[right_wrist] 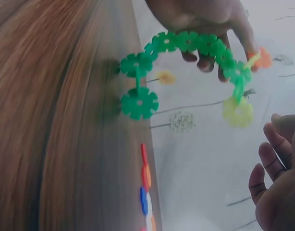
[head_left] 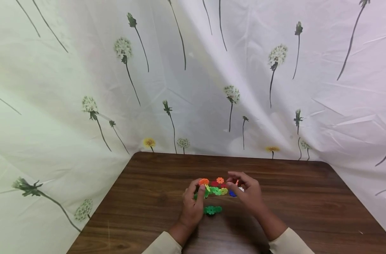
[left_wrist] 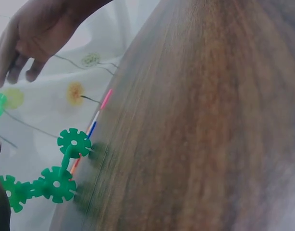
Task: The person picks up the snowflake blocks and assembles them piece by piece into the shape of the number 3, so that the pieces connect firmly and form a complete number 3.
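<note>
A curved chain of green notched plastic flower discs arches up from the table, two darker green discs at its low end standing on the wood. My left hand holds the chain near its upper part, thumb toward me. A yellow disc hangs at the chain's other end; an orange disc and a thin yellow one seen edge-on sit by the left fingertips. To the right of the yellow disc hovers my right hand, its fingers loosely bent with nothing between them in the right wrist view.
Loose flower discs lie flat on the brown wooden table beyond the hands: red, orange, blue and white. A white cloth printed with dandelions hangs behind the table and at its sides.
</note>
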Available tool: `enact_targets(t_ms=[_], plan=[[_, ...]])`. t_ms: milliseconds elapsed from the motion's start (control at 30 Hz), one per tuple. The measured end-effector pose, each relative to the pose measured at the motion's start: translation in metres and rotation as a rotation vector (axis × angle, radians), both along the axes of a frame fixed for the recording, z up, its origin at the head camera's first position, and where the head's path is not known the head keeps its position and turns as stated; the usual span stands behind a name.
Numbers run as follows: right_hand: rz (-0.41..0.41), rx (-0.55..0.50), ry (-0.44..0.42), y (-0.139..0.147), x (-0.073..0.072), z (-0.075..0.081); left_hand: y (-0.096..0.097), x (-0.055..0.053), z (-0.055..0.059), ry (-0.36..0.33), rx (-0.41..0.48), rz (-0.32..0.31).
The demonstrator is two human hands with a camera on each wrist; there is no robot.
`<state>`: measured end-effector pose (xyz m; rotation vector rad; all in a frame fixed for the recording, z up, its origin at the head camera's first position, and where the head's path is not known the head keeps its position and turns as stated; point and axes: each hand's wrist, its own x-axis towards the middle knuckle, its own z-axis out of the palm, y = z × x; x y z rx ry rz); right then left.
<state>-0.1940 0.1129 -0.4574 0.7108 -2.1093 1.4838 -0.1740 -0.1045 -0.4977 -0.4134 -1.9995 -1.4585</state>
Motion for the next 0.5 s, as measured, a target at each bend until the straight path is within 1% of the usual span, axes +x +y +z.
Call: enact_targets(t_ms=[100, 200, 333, 500], plan=[[-0.030, 0.001, -0.071, 0.009, 0.000, -0.002, 0.000, 0.000, 0.000, 0.007, 0.006, -0.009], [-0.076, -0.001, -0.157, 0.018, 0.000, -0.005, -0.001, 0.000, -0.001, -0.005, 0.014, -0.022], [-0.113, -0.010, -0.229, 0.027, -0.001, -0.008, -0.002, 0.001, 0.001, -0.062, 0.026, -0.028], [-0.136, -0.024, -0.264, 0.036, -0.006, -0.012, -0.002, 0.003, 0.004, -0.137, 0.033, -0.021]])
